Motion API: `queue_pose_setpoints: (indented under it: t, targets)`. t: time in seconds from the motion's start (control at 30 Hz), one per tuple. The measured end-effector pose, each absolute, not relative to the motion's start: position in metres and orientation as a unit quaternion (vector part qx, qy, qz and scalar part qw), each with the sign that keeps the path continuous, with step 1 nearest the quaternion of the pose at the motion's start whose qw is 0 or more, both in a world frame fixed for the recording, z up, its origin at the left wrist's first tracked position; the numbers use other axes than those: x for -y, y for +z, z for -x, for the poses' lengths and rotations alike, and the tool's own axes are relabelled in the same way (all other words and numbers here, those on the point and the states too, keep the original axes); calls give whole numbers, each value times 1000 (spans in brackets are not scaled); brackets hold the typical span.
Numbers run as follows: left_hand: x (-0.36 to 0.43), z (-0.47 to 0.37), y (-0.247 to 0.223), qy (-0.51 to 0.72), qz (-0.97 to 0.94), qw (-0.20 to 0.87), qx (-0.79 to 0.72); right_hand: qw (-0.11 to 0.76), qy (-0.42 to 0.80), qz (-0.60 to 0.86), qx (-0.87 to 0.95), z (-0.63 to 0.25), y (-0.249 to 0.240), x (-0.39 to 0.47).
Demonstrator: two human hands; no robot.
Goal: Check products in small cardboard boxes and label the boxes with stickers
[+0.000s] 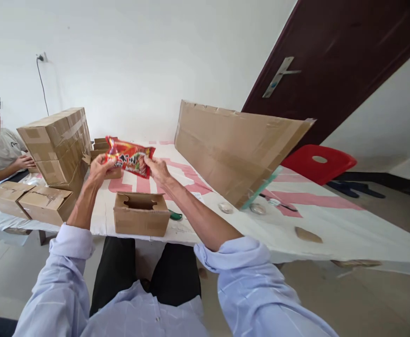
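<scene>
A shiny red instant noodle packet (pixel 129 157) is held up in the air, tilted slightly down to the right. My left hand (pixel 100 169) pinches its left end. At its right end, the fingers of my right hand (pixel 158 169) are closed on the edge. Below the packet, near the table's front edge, stands an open cardboard box (pixel 142 221) with its flaps up; its inside is dark and I cannot see what it holds. Behind my left hand is another open carton (pixel 101 145), partly hidden by the packet and my hand.
Stacked cartons (pixel 55 145) and smaller boxes (pixel 45 201) stand at the left, by a seated person (pixel 1 150). A large cardboard sheet (pixel 236 145) leans at the right. Tape rolls (pixel 257 208), a green object (pixel 176 215) and a cardboard scrap (pixel 308 235) lie on the table (pixel 352 234). A red chair (pixel 319 161) stands behind.
</scene>
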State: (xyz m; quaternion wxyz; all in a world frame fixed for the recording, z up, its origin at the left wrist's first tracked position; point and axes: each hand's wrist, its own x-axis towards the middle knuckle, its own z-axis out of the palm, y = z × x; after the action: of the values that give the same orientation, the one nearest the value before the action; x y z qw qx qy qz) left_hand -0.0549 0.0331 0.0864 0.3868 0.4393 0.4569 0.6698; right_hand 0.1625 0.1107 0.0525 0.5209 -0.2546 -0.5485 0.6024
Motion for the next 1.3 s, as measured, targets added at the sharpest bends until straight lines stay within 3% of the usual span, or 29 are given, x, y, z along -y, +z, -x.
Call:
queue_pose_setpoints:
  t: [0.1, 0.2, 0.3, 0.4, 0.6, 0.83, 1.03, 1.13, 1.3]
  targets:
    - [-27, 62, 127, 712, -519, 292, -372, 558, 499, 203, 631, -185, 73, -102]
    - [-17, 79, 136, 751, -532, 214, -327, 507, 371, 269, 730, -220, 60, -92]
    - [-12, 101, 105, 771, -479, 203, -367, 380, 336, 403, 762, -251, 18, -84]
    - [-15, 119, 49, 743, -389, 253, -483, 304, 379, 432, 760, -266, -24, -78]
    - [-42, 132, -33, 697, -331, 281, -570, 328, 378, 415, 760, -265, -56, -68]
    - [-80, 139, -25, 665, -348, 212, -625, 348, 378, 389, 764, -240, -60, -76]
    - [19, 112, -10, 663, -392, 87, -632, 348, 313, 451, 760, -199, -58, -113]
    - [79, 80, -8, 633, -448, -66, -628, 347, 316, 464, 751, -166, -55, -135]
    - [85, 40, -27, 394, -596, 56, -697, 364, 336, 457, 739, -113, -48, -149]
